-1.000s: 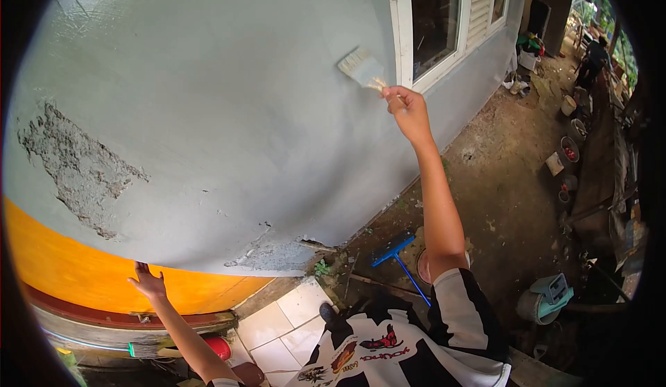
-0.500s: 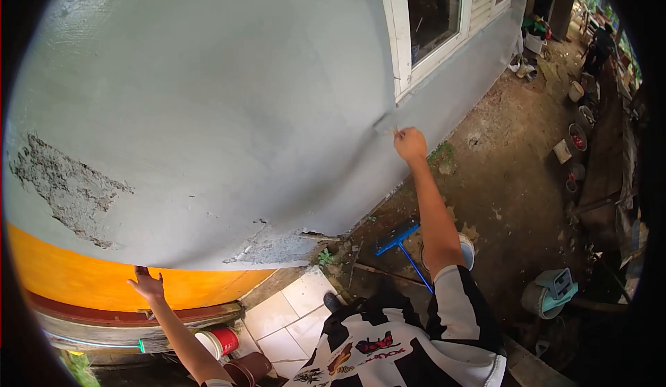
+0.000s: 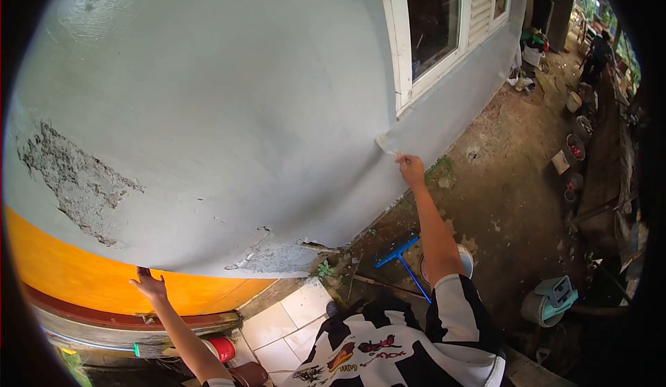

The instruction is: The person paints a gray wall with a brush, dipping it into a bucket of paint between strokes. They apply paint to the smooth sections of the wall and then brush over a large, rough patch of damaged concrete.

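Observation:
My right hand [image 3: 411, 170] is closed on the handle of a flat pale tool, a brush or scraper [image 3: 386, 144], whose wide end lies against the grey wall [image 3: 263, 109] below the window's lower corner. My left hand [image 3: 151, 286] has its fingers spread and rests near the lower edge of the grey area, over the orange band [image 3: 201, 291]. It holds nothing. Rough broken plaster [image 3: 76, 182] shows on the wall at the left, and another damaged patch [image 3: 274, 254] lies along the bottom edge.
A white-framed window [image 3: 402, 75] is in the wall. A blue squeegee [image 3: 397, 251] and a bucket [image 3: 466, 261] stand by my right arm. Further right is a bucket with a teal item [image 3: 558, 297]. A red container [image 3: 220, 349] sits below my left hand. A person [image 3: 598, 54] is far off.
My right hand and the tool have moved slightly down in view, lower on the wall below the window. The whole view has shifted a little. My left hand stays in place.

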A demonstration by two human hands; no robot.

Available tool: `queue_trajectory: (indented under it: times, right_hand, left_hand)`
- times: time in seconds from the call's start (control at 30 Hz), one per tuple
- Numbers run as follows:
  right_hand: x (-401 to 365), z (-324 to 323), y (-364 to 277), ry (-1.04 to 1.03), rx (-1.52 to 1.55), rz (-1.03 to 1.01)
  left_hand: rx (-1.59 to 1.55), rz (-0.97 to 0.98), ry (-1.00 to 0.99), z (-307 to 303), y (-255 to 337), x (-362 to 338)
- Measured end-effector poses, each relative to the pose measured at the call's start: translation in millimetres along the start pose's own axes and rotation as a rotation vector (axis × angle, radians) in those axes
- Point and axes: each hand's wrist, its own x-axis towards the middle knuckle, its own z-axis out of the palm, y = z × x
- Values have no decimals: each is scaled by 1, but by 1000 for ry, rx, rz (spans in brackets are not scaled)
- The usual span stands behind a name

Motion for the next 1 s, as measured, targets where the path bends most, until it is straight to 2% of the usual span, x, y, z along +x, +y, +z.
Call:
queue_trajectory:
  times: [0.07,0.17,0.23,0.3,0.37,0.43,0.5,0.57,0.63,0.7,0.73,0.77,0.87,0.9,0.97,1.0]
  right_hand:
    - [-6,14,44,-42,-252,121]
    - [-2,1,-6,-55,-299,110]
    - [9,-20,-78,53,-294,-64]
    - [15,-60,-171,73,-237,-193]
    - [11,-101,-270,171,-64,-390]
    - [23,-131,-354,142,95,-459]
    - [34,-153,-426,186,102,-613]
    - [30,-162,-475,119,298,-613]
    - [40,-146,-467,87,339,-553]
    - [37,-111,-424,65,328,-438]
    - [36,-85,-382,51,402,-417]
    - [28,-57,-332,129,331,-470]
    - [-23,10,-177,187,137,-320]
    - [-38,25,-142,190,40,-152]
    - [-57,41,-109,167,-41,-12]
    - [-54,38,-116,151,-134,-54]
  left_hand:
    - [15,30,9,5,-1,-4]
    - [6,30,-36,-2,-2,-2]
    - [21,50,-30,1,-1,-6]
    - [15,79,-39,5,-3,-8]
    - [2,113,-57,5,-6,-12]
    - [-16,143,-59,10,-8,-17]
    - [-53,147,-73,7,-8,-16]
    - [-44,174,-85,7,-11,-19]
    - [-49,187,-96,6,-11,-19]
    - [-71,185,-103,4,-12,-18]
    - [-76,187,-107,1,-11,-18]
    - [-84,186,-110,1,-11,-18]
    - [-84,179,-101,3,-9,-23]
    - [-85,181,-93,4,-8,-23]
    - [-103,169,-108,2,-8,-21]
    - [-101,160,-119,-1,-6,-20]
